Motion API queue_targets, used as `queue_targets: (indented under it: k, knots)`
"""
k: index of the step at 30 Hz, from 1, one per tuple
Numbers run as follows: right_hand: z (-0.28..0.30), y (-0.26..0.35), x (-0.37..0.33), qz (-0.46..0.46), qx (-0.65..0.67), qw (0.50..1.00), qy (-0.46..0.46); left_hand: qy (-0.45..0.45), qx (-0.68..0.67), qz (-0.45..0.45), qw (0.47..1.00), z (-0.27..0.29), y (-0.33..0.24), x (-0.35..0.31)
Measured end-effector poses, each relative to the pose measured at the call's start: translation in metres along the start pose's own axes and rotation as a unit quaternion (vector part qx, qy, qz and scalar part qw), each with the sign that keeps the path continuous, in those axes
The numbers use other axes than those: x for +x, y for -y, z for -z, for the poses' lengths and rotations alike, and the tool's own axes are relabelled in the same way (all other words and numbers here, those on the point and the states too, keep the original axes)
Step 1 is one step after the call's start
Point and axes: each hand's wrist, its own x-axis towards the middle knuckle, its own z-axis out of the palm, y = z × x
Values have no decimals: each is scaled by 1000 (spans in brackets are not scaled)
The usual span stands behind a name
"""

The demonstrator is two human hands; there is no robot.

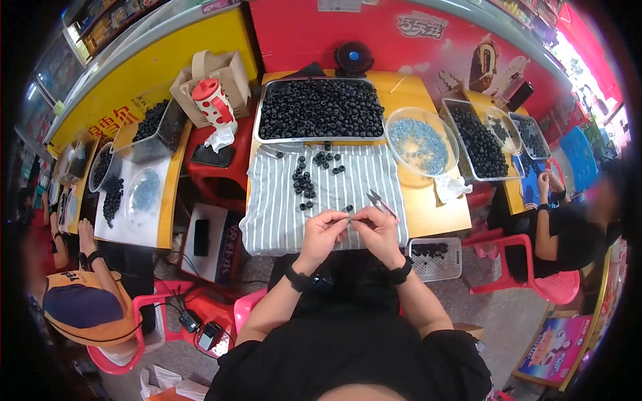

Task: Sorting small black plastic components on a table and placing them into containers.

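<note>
Where striped cloth point(334, 200) nears the table's front edge, left hand point(323, 230) and right hand point(376, 227) pinch one black bead point(348, 209) together (snips point(378, 200) alongside); loose beads point(306, 184) behind, bare cloth leftward.

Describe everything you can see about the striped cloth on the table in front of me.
The striped cloth is grey with thin white stripes and looks like soft fabric. It lies spread flat over the yellow table, its near edge hanging over the table's front. Small black rings lie scattered on its middle and far part, and small snips rest near its right side. Its far edge meets the metal tray of black rings. Both hands, left hand and right hand, hover above its near edge.
</note>
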Motion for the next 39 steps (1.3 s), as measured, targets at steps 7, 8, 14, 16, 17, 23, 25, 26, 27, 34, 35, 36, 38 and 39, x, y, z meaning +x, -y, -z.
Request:
queue_targets:
  k: [7, 8, 14, 16, 17, 23, 25, 26, 27, 34, 35, 36, 38, 39]
  knots:
    - [0, 11, 1, 98, -82, 992, -3, -6, 27, 29, 999, 1, 1, 3]
    - [0, 10, 0, 104, -86, 991, -4, -10, 29, 37, 999, 0, 0, 3]
    - [1, 2, 2, 140, -89, 986, -15, -6, 49, 71, 996, 0, -2, 7]
    - [4, -6, 1, 111, -67, 991, -14, -20, 44, 73, 996, -4, -5, 7]
    - [6, -14, -1, 86, -47, 995, -13, -35, 38, 73, 996, -9, -7, 7]
    - [9, -26, 0, 50, 7, 999, -6, -5, 59, -48, 997, -10, 8, 10]
    - [7, -21, 1, 56, 7, 998, -8, 7, 92, -48, 995, -6, 9, 10]
    - [7, -17, 1, 53, 2, 999, -9, 5, 99, -26, 995, -5, 9, 10]
    - [7, -15, 0, 49, -2, 999, -11, 3, 105, -4, 994, -5, 8, 9]
    - [9, -19, -1, 52, 10, 998, -17, -13, 102, 25, 994, -12, 2, 9]
    - [10, -23, -1, 42, 23, 999, -20, -5, 89, 10, 996, -13, -1, 8]
    - [11, -24, -1, 32, 36, 999, -22, 2, 76, -4, 997, -13, -2, 7]
    - [13, -24, 0, 18, 49, 999, -15, 24, 87, -48, 995, -12, -1, 8]
    - [14, -22, 0, 11, 56, 998, -11, 35, 92, -69, 993, -11, 0, 8]
